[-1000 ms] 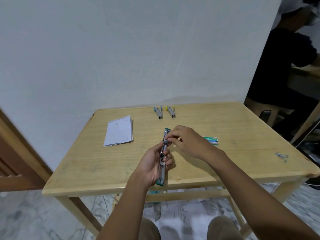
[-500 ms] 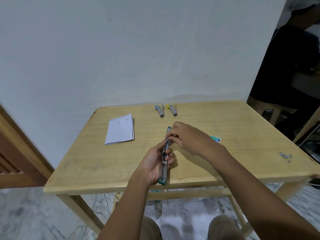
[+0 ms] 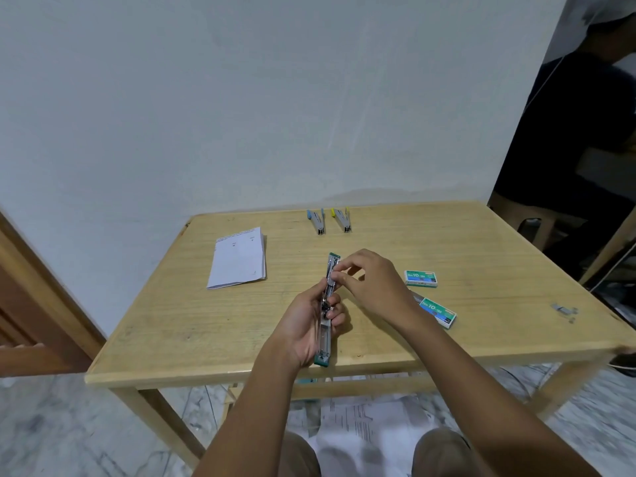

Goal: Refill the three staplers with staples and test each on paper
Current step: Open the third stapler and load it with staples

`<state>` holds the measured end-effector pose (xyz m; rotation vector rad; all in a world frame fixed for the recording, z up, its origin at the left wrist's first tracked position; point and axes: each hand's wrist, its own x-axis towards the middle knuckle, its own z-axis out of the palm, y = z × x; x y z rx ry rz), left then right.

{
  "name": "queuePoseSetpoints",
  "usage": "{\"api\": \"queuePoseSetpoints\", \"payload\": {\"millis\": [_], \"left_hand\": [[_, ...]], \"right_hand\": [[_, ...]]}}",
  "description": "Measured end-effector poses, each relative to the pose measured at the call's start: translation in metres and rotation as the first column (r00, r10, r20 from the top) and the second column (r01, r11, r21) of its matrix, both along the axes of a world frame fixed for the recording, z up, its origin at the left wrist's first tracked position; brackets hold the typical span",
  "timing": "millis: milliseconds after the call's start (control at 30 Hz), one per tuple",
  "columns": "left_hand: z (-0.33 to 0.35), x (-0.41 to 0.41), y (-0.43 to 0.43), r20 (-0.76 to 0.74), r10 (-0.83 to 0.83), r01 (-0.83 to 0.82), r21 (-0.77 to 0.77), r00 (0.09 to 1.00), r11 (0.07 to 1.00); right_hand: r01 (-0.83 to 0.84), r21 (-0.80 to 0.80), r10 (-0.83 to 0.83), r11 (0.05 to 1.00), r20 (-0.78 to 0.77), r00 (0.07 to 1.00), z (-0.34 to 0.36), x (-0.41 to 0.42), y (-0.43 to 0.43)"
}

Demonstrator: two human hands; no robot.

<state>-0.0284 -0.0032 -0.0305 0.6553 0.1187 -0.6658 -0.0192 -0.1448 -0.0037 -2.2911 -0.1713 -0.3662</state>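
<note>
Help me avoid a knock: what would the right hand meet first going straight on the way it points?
The stapler in the left hand: the right hand points left and its fingertips seem to be at its open track. Depth is unclear.

Plain room, prob. a home or small office. Bare white plastered wall (image 3: 241, 98) w/ a simple light-wood table (image 3: 481, 256) pushed up to it along its far edge. Grey marble-look floor tiles (image 3: 51, 425); brown wooden door (image 3: 24, 304) at L. Staple boxes (image 3: 420, 278) and folded paper (image 3: 237, 258) on the tabletop. Far R, a 2nd person (image 3: 568, 132) in dark clothes sits on a wooden seat (image 3: 512, 213).
</note>
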Motion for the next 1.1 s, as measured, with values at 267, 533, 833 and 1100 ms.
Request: {"api": "queuePoseSetpoints", "payload": {"millis": [267, 533, 833, 1100], "left_hand": [[0.001, 0.000, -0.001, -0.004, 0.009, -0.009, 0.009, 1.000, 1.000], [-0.005, 0.002, 0.001, 0.004, -0.004, 0.004, 0.020, 1.000, 1.000], [-0.005, 0.002, 0.002, 0.047, -0.027, 0.025, 0.044, 0.999, 0.999], [0.007, -0.004, 0.001, 0.039, -0.018, 0.016, 0.050, 0.999, 0.999]], "right_hand": [[0.017, 0.089, -0.016, 0.996, -0.017, 1.000, -0.006, -0.003, 0.004], [-0.087, 0.006, 0.087, 0.996, 0.020, 0.996, -0.012, -0.024, -0.005], [-0.279, -0.415, 0.285, 0.866, -0.048, 0.957, 0.003, -0.027, -0.022], [-0.183, -0.710, 0.259, 0.680, -0.001, 0.966, 0.022, -0.011, -0.028]]}}
